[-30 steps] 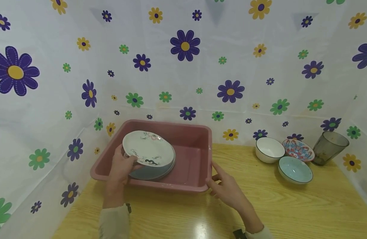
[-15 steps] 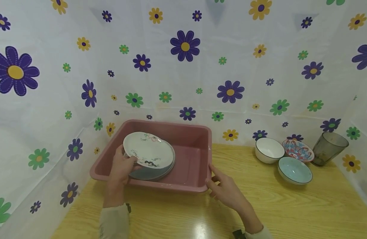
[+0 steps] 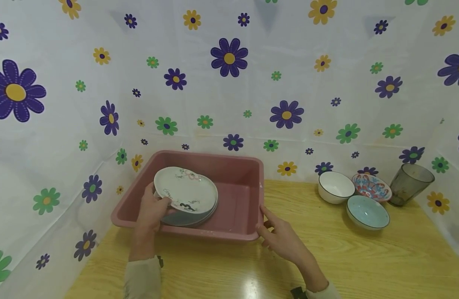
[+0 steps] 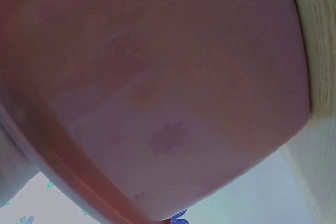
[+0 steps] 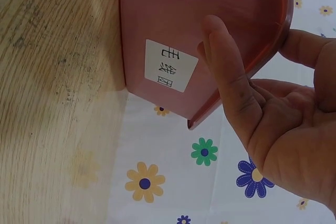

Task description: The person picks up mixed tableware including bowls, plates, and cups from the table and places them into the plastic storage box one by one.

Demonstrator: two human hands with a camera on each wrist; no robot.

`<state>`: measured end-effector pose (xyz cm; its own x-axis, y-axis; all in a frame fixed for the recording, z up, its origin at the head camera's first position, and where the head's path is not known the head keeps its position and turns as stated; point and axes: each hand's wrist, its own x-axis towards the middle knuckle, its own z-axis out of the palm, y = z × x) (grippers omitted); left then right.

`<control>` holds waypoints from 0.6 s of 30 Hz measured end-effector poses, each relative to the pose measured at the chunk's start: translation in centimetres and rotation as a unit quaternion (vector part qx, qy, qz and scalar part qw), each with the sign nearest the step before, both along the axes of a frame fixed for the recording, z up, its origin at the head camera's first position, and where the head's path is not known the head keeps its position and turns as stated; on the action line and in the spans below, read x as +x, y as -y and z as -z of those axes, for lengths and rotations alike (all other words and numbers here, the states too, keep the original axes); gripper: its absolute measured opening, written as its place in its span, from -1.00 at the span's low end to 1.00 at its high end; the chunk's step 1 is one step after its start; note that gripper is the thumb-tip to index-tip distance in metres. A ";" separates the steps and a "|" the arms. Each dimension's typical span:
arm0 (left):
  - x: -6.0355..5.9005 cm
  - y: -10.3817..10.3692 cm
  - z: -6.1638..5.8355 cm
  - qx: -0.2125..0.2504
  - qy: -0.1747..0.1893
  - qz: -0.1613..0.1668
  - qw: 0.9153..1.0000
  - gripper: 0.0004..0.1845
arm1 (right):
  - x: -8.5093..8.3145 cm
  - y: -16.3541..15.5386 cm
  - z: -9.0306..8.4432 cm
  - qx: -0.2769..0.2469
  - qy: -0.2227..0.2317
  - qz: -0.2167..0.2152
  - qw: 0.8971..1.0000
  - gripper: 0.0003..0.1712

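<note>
My left hand point(image 3: 151, 209) reaches over the near rim of a pink plastic basin point(image 3: 238, 234) and pinches the left edge of a white plate point(image 3: 186, 191). The plate has a floral pattern and lies tilted over other dishes point(image 3: 188, 219) stacked inside the basin. At the basin's near right corner, my right hand point(image 3: 281, 241) holds the rim. In the right wrist view, digits lie on either side of that rim, above a white label point(image 5: 170, 65) with handwritten characters. The left wrist view shows mainly the basin's outer wall point(image 4: 173, 87), with the plate out of sight.
To the right on the wooden table point(image 3: 326, 257) stand a white bowl point(image 3: 335, 189), a red-and-blue patterned bowl point(image 3: 371, 187), a light blue bowl point(image 3: 367, 212) and a tilted grey glass point(image 3: 410, 185). A flowered sheet point(image 3: 251, 91) rises behind and at the sides.
The plate's far side has sunk slightly towards the stack while my left hand keeps its pinch. My right hand stays at the rim, and the head view has shifted a little.
</note>
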<state>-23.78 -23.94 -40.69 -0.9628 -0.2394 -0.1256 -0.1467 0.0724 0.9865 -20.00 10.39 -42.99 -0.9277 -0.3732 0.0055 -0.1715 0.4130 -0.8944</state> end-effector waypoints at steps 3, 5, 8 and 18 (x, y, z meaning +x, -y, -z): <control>0.0 0.0 0.0 -0.011 0.004 0.000 1.000 -0.15 | -0.1 0.0 0.1 0.000 0.001 -0.001 1.000 -0.27; -0.1 0.0 0.0 -0.018 0.002 0.002 1.000 -0.15 | -0.1 0.0 0.0 0.001 -0.001 -0.003 1.000 -0.27; -0.1 0.1 0.1 -0.051 0.002 0.003 0.999 -0.17 | -0.2 -0.1 0.1 0.002 -0.006 -0.008 1.000 -0.27; 0.3 -0.3 -0.1 -0.214 0.066 -0.020 0.974 -0.20 | -0.2 -0.1 0.3 0.002 -0.013 -0.023 1.000 -0.27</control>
